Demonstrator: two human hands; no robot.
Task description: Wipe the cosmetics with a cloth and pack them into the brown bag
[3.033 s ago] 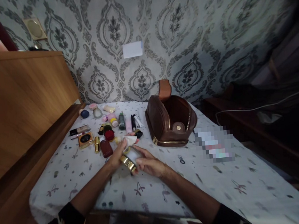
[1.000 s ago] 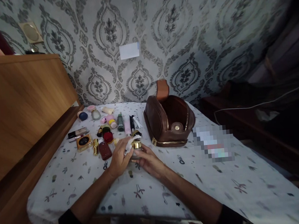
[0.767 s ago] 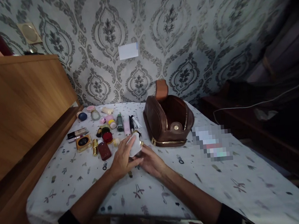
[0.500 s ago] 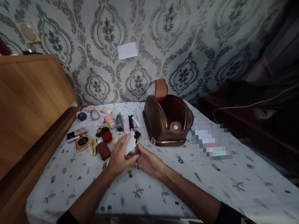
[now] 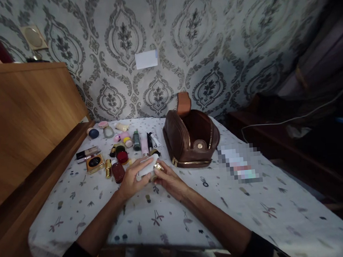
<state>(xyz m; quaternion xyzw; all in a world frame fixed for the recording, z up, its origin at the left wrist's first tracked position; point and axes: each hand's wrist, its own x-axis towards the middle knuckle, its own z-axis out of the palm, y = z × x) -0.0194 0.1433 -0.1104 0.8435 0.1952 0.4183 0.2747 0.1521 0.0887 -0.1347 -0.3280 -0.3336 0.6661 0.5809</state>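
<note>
Open brown bag [image 5: 190,139] stands beyond our hands, nearer the right hand [image 5: 172,181]; gold-capped jar [image 5: 158,167] sits between both.
Left hand [image 5: 134,179] clamps a white cloth [image 5: 148,166] against the jar, right fingers grip its gold end. We can't read its long axis: cloth and fingers hide most of it. Bag interior's too dark.

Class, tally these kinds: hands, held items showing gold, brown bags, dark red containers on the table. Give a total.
Hands: 2 (left hand, right hand)
Held item showing gold: 1
Brown bag: 1
Dark red containers: 2 (round one, flat one)
Total: 6
</note>
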